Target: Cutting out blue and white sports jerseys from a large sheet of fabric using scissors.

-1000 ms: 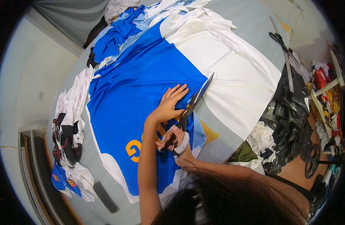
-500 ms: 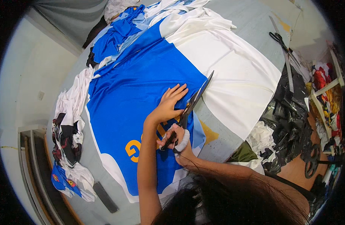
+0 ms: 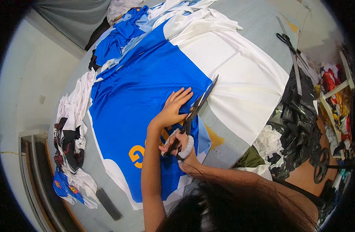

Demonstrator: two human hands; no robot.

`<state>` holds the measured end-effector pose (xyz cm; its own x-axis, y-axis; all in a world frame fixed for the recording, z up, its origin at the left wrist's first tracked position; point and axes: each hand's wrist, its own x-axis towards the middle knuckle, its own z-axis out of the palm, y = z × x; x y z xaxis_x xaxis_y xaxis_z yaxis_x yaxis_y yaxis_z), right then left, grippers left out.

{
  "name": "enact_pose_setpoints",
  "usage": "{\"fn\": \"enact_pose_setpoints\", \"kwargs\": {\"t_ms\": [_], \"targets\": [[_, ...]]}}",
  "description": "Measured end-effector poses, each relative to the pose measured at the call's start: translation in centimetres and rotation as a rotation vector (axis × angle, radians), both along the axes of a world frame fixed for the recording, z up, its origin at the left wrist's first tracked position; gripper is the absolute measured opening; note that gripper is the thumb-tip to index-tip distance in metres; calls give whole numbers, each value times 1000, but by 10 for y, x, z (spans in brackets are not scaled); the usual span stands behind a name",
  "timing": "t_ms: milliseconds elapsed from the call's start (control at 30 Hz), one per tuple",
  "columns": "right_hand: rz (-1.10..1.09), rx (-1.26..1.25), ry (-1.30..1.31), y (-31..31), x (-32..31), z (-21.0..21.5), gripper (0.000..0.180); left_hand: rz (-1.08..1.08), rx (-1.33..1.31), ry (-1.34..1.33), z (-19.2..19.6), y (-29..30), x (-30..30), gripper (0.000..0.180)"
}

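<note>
A large blue fabric piece with yellow lettering and white edges lies spread over the grey table. My left hand rests flat on it with fingers stretched out, close to the scissor blades. In my right hand are big dark fabric scissors, their handles wrapped with pale cloth. The blades point up and to the right along the blue piece's right edge, their tips where the blue meets the white fabric. The blades look nearly closed. Part of the lettering is hidden under my forearm and right hand.
Crumpled blue and white fabric is heaped at the far side. White and black garments line the left edge beside a dark flat block. At the right lie a second pair of scissors, a metal ruler and black plastic.
The scissors and my right hand have shifted slightly left, and the blade tips sit a little lower. My left hand stays almost in place.
</note>
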<state>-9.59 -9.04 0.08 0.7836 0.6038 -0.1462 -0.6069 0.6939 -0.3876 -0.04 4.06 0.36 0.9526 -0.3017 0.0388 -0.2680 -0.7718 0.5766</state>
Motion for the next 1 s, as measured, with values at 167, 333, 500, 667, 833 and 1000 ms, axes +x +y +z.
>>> {"fn": "enact_pose_setpoints", "kwargs": {"t_ms": [167,333,500,667,833,1000], "targets": [[41,35,-7,-5,6,15,6,-1,-4,5,0,-2,2,75],[39,-21,-171,-6,8,14,9,3,25,13,2,-1,1,75],[-21,-116,93,0,2,18,17,-2,-6,21,2,-2,0,74],[30,65,23,5,-1,-9,21,-3,9,28,4,-3,2,78],[-33,-145,50,2,6,18,21,1,12,23,3,-1,0,79],[-27,57,114,4,-1,12,17,-9,5,21,3,-2,1,78]]}}
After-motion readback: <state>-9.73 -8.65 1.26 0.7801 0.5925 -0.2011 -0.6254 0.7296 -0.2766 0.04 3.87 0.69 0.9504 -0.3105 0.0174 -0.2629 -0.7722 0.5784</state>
